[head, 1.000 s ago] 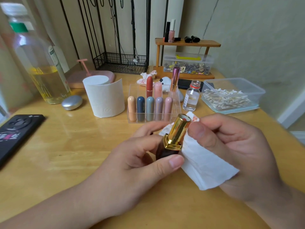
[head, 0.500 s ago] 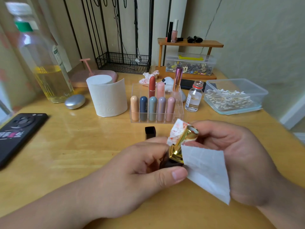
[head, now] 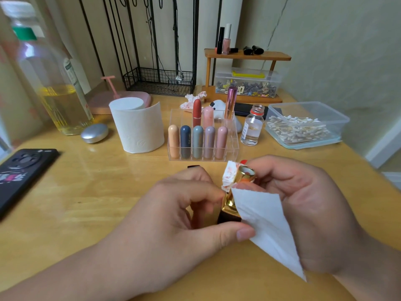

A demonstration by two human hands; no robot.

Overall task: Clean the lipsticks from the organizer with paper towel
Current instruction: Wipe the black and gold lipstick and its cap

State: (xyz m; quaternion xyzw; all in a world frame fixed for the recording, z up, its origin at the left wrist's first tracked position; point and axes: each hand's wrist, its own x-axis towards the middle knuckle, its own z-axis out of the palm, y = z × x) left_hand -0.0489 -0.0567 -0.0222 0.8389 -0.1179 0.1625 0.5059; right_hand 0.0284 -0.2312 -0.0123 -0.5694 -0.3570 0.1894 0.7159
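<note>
My left hand (head: 173,218) grips the black base of an uncapped gold lipstick (head: 235,192), tilted up to the right. My right hand (head: 308,209) holds a white paper towel piece (head: 267,227) wrapped around the gold tube, its upper corner stained red beside the tube's mouth. The lipstick's black cap (head: 194,167) stands on the table just behind my left hand. Beyond it stands the clear acrylic organizer (head: 233,148) with several capsule-shaped lipsticks (head: 197,141) in its front row and a few taller ones behind.
A paper towel roll (head: 138,124) stands left of the organizer. A small glass bottle (head: 252,127) and a tub of cotton swabs (head: 303,124) sit to the right. A phone (head: 21,170), an oil bottle (head: 54,83) and a silver case (head: 94,133) are on the left. A wooden shelf (head: 247,55) stands at the back.
My right hand has folded the towel around the gold tube and shifted over its top; the red-stained corner now shows at the left. The black cap has come into sight behind my left hand.
</note>
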